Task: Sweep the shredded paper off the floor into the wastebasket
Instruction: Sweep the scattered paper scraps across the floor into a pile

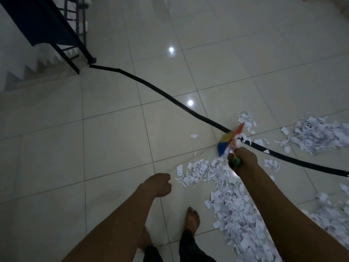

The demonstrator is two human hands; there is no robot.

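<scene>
My right hand [242,160] grips the green end of a broom handle. The broom [229,140] has an orange head and yellow and blue bristles, blurred, touching the floor just beyond that hand. Shredded white paper [236,210] lies in a long strip under my right forearm. Another heap of paper [317,135] spreads at the right, with loose scraps [245,120] beyond the broom. My left hand [158,185] hangs over bare tile with fingers curled, holding nothing. No wastebasket is in view.
A black strip [151,86] runs across the tiled floor from a dark stair railing [75,40] at the upper left down to the right edge. Stairs [28,72] descend at the far left. My bare feet [192,218] stand at the bottom centre.
</scene>
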